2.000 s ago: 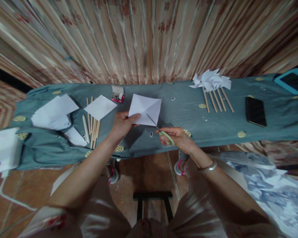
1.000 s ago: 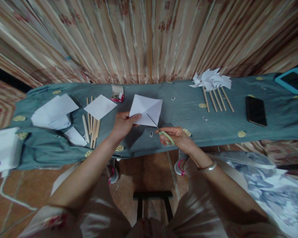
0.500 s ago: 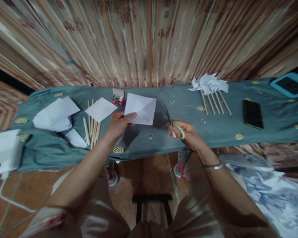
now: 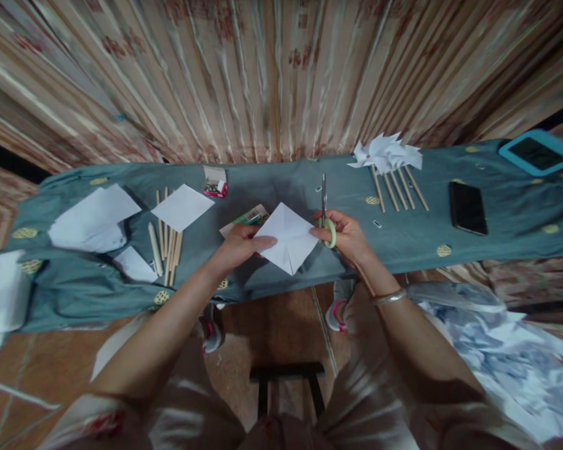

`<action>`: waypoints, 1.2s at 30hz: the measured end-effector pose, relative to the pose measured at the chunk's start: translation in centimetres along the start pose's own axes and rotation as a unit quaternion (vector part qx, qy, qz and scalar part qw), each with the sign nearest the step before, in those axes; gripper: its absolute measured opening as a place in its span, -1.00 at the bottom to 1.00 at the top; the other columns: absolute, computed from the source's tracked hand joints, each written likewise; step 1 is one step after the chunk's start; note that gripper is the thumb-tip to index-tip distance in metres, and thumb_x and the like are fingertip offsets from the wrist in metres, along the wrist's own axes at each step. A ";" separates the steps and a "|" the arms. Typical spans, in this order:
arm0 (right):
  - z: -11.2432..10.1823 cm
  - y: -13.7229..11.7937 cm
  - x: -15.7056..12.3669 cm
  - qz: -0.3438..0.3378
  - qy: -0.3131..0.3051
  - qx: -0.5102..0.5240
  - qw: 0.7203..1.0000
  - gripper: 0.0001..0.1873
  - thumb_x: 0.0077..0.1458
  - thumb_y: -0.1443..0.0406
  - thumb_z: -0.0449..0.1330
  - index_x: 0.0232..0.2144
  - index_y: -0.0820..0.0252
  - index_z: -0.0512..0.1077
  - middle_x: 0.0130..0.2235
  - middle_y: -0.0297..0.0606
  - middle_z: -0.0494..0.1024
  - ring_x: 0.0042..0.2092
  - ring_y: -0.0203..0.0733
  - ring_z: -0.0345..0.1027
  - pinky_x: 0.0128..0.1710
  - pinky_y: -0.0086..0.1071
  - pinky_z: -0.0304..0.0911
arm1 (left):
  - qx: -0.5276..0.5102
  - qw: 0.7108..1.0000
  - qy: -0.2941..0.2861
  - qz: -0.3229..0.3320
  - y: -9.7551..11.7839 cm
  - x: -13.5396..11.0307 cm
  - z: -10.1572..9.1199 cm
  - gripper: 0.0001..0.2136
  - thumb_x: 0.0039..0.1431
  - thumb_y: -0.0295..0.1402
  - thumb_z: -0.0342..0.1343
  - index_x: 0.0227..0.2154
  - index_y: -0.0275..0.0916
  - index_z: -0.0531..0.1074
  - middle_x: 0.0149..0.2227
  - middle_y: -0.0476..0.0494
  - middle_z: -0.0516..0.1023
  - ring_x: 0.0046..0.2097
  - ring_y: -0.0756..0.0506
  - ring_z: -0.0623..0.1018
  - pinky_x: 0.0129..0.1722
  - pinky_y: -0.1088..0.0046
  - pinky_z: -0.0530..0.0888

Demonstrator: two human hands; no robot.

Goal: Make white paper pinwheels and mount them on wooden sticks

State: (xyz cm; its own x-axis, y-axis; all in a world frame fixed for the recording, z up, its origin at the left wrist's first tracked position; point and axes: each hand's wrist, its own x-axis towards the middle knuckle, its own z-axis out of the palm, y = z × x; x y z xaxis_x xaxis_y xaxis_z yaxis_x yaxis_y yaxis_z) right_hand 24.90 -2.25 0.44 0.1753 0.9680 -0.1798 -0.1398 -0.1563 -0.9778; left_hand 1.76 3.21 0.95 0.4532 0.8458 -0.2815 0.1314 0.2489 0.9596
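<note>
Between my hands a creased white paper square is held up with one corner toward me, and a slit shows at its near corner. My left hand pinches its left corner, thumb on top. My right hand has the green-handled scissors hooked on its fingers, blades pointing away from me, while its thumb and finger grip the paper's right corner. Behind my left hand lies a green and tan box, partly hidden by the paper and hand.
Left on the cloth-covered table are a paper stack, wooden sticks, a single square and a small red box. Paper pinwheels, a phone and a blue-framed tablet lie right. A bag of paper scraps stands lower right.
The paper has turned so a corner points toward me and moved nearer. My right hand, still with the scissors, has come to its right corner. The green and tan box now shows.
</note>
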 end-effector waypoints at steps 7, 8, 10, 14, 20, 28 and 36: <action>1.2 0.7 0.3 0.003 0.066 0.024 0.998 -0.45 -0.55 0.18 0.52 -0.40 0.18 0.45 -0.61 -0.54 0.44 -0.56 -0.40 0.23 -0.55 -0.49 0.12 | -0.202 0.979 0.033 -0.015 0.0 0.0 1.1 -0.64 -0.07 -0.13 0.32 -0.27 -0.27 0.52 -0.39 -0.11 0.61 -0.33 -0.13 0.60 -0.30 0.37 0.52; 1.5 0.8 0.4 0.003 0.079 0.031 0.996 -0.44 -0.56 0.19 0.52 -0.40 0.18 0.44 -0.61 -0.54 0.43 -0.56 -0.40 0.22 -0.56 -0.49 0.12 | -0.239 0.971 0.025 -0.017 0.0 -0.1 1.4 -0.60 -0.05 -0.10 0.31 -0.20 -0.25 0.50 -0.31 -0.14 0.63 -0.24 -0.16 0.62 -0.20 0.31 0.54; 2.1 1.0 0.5 0.001 0.103 0.047 0.994 -0.42 -0.55 0.19 0.52 -0.38 0.17 0.43 -0.60 -0.55 0.43 -0.56 -0.40 0.22 -0.55 -0.48 0.13 | -0.292 0.956 0.005 -0.023 0.0 -0.5 1.9 -0.56 -0.03 -0.05 0.28 -0.14 -0.22 0.47 -0.21 -0.16 0.63 -0.08 -0.21 0.60 -0.04 0.21 0.52; 3.1 1.1 0.7 -0.006 0.125 0.065 0.990 -0.42 -0.51 0.16 0.51 -0.37 0.15 0.39 -0.59 -0.55 0.42 -0.55 -0.41 0.21 -0.53 -0.48 0.14 | -0.289 0.957 -0.015 0.002 -0.1 -1.2 3.1 -0.54 -0.05 -0.07 0.31 -0.11 -0.16 0.46 -0.03 -0.12 0.59 0.11 -0.23 0.51 0.10 0.14 0.45; 4.5 1.3 0.8 -0.013 0.102 0.066 0.993 -0.46 -0.43 0.14 0.49 -0.35 0.14 0.39 -0.60 -0.56 0.40 -0.55 -0.40 0.23 -0.53 -0.49 0.15 | -0.165 0.980 0.089 0.069 -0.5 -0.9 4.7 -0.52 -0.26 -0.26 0.44 -0.21 -0.28 0.49 -0.16 -0.19 0.64 -0.04 -0.23 0.59 0.06 0.23 0.46; 6.0 1.6 0.2 -0.008 0.067 0.066 0.996 -0.47 -0.40 0.16 0.47 -0.32 0.16 0.41 -0.48 -0.44 0.52 -0.47 -0.31 0.33 -0.45 -0.42 0.22 | -0.118 0.966 0.210 0.093 -0.9 0.6 3.5 -0.72 -0.24 -0.26 0.35 -0.43 -0.29 0.51 -0.39 -0.14 0.63 -0.36 -0.12 0.57 -0.33 0.38 0.51; 6.4 1.2 -0.8 0.029 0.007 0.057 0.998 -0.45 -0.41 0.10 0.51 -0.35 0.15 0.41 -0.54 -0.48 0.49 -0.51 -0.36 0.32 -0.48 -0.45 0.24 | -0.142 0.962 0.219 0.073 -0.2 0.9 2.4 -0.71 -0.30 -0.22 0.40 -0.53 -0.28 0.49 -0.51 -0.06 0.54 -0.49 -0.01 0.46 -0.54 0.52 0.38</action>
State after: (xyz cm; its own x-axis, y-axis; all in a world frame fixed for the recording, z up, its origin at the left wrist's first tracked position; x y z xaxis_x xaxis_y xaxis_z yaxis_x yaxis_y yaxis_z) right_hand 18.30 -1.95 0.07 0.1779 0.9548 -0.2381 -0.2596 -0.1878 -0.9473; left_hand 4.25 2.81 0.50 0.0243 0.9838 -0.1776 -0.1805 0.1790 0.9671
